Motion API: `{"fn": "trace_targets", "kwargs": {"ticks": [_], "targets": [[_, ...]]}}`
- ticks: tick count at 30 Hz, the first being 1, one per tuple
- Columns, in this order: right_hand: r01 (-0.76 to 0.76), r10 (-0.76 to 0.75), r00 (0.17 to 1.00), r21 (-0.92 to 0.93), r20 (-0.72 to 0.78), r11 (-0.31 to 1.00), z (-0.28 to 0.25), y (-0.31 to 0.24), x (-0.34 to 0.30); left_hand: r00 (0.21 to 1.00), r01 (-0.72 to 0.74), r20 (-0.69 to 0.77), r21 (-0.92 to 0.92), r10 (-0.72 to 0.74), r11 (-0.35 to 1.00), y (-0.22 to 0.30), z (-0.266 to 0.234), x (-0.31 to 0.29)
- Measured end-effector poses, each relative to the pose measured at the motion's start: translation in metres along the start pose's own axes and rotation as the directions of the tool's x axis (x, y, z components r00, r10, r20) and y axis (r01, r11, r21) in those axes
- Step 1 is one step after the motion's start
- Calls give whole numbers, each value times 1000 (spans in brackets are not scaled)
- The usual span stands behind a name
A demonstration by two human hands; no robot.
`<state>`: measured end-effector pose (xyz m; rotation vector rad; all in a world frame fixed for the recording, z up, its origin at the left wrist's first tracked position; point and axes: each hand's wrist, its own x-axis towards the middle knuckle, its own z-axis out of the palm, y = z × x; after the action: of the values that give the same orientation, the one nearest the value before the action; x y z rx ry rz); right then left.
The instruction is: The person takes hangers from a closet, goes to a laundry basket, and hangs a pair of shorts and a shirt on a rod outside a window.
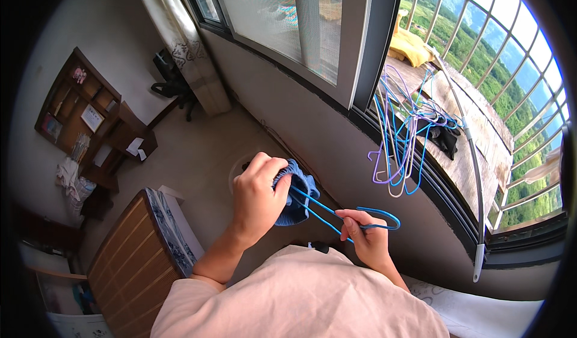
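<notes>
A blue garment (294,213) with a gathered, elastic-looking edge hangs from my left hand (257,196), whose fingers are closed on its rim. In my right hand (366,237) is a blue wire clothes hanger (323,205), pinched close to its hook. The hook curls out to the right past my fingers. The hanger's two wires run left into the garment's opening, and its far end is hidden inside the cloth. Both hands are in front of my chest, a short way apart.
Several tangled hangers (399,130) in blue, purple and white hang over the window sill to the right. A long pole (475,175) leans across the wooden ledge, near a yellow cloth (412,47) and window bars. At left stand a bed (135,242) and a brown shelf (78,97).
</notes>
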<state>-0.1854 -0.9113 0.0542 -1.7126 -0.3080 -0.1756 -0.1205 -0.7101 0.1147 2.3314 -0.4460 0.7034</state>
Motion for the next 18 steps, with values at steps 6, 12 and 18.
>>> {"fn": "trace_targets", "kwargs": {"ticks": [6, 12, 18], "targets": [[105, -79, 993, 326, -91, 939, -13, -22, 20, 919, -351, 236, 121, 317, 928, 27, -34, 29], [224, -172, 969, 334, -179, 915, -1, -31, 29, 881, -473, 133, 225, 454, 852, 4, -37, 52], [727, -941, 232, -599, -245, 335, 16, -4, 41, 958, -236, -96, 260, 269, 936, -11, -44, 59]]}}
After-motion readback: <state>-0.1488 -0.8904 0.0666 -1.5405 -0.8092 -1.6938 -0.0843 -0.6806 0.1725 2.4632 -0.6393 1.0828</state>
